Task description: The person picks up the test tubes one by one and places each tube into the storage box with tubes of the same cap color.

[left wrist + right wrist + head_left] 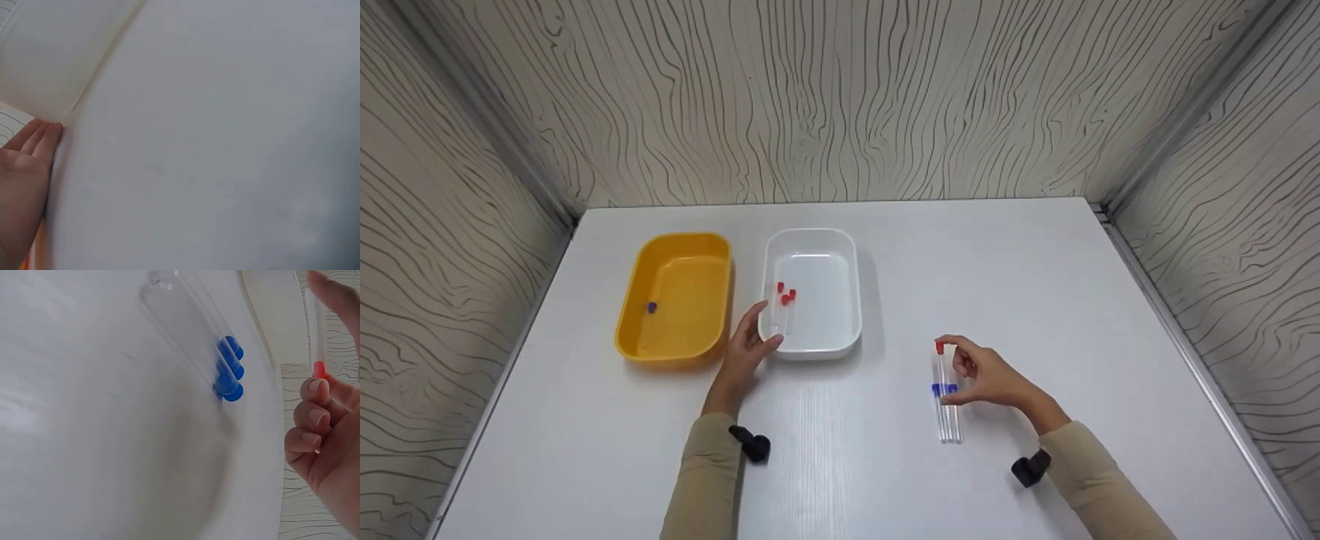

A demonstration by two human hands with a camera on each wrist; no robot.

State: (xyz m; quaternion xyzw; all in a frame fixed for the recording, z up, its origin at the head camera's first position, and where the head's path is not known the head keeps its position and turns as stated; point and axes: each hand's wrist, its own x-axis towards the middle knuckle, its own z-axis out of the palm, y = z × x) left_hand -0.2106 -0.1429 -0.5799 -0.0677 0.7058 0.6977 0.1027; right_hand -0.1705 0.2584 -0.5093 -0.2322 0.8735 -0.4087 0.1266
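My right hand [994, 379] pinches a clear test tube with a red cap [940, 348], index finger at the cap and thumb toward the other end; in the right wrist view the held test tube [316, 332] is raised off the table. Just below it, three blue-capped test tubes [950, 429] lie side by side on the table. My left hand [744, 356] rests against the near-left corner of a white tray [825, 281], its fingers extended along the tray wall [56, 56]. Inside that tray, three red-capped test tubes [781, 319] lie along the left side.
A yellow tray [697, 292] stands left of the white one, holding at least one blue-capped tube [652, 307]. Patterned panels [825, 105] enclose the white table [997, 262] at the back and both sides.
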